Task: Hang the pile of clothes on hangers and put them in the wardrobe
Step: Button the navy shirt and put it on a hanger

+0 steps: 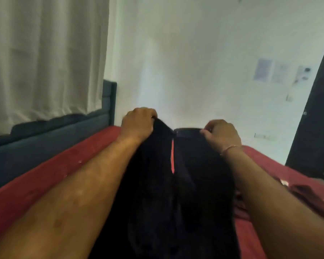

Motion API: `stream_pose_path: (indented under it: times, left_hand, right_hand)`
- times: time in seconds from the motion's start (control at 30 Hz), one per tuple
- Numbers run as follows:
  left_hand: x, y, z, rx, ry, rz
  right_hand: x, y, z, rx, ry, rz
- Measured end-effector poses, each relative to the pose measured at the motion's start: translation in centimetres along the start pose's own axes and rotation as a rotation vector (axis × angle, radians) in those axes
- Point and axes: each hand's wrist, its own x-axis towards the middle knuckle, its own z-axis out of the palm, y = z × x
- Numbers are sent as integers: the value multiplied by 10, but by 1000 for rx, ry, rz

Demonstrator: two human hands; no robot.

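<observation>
Step in hand, likely: garment picked up and spread, not yet on hanger. Left hand [137, 121] and right hand [222, 134] held dark garment [176, 184] up over red bed [45, 171], fingers clamped on its top edge. No hanger visible. Next: find hanger, feed into opening.

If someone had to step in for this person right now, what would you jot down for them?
Left hand and right hand each grip the top edge of a dark garment, held up over the red bed.
More reddish clothes lie on the bed to the right.
No hanger or wardrobe is in view.
Done: one garment picked up.
Left: put it on a hanger, hang it in the wardrobe, then do the rest.
</observation>
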Motion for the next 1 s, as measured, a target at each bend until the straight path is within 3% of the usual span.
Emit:
stream_pose_path:
  times: [0.03, 0.07, 0.13, 0.2, 0.33, 0.5, 0.6, 0.73, 1.0]
  left_hand:
    - [11, 14, -4, 14, 214, 6]
    - [15, 23, -5, 9, 318, 28]
    - [5, 32, -6, -48, 387, 70]
    - [-27, 24, 4, -191, 411, 56]
    - [-148, 5, 56, -475, 309, -153]
    - [-305, -9, 126, -778, 92, -712]
    - [-342, -13, 135, -798, -23, -803]
    - [-344, -13, 127, -829, -133, -754]
    - [-348, -13, 125, -1002, -105, -761]
  right_hand:
    - [11, -21, -6, -33, 177, -8]
    - [12, -36, -10, -66, 295, -38]
    - [1, -48, -10, -88, 380, -85]
    - [-25, -40, 6, -47, 345, -71]
    - [-116, -6, 89, 402, 143, 128]
    - [-266, -4, 193, 1070, -332, 616]
    - [-302, -7, 202, 1122, -356, 595]
    - [-303, -5, 201, 1140, -290, 604]
    - [-314, 0, 201, 1131, -262, 392]
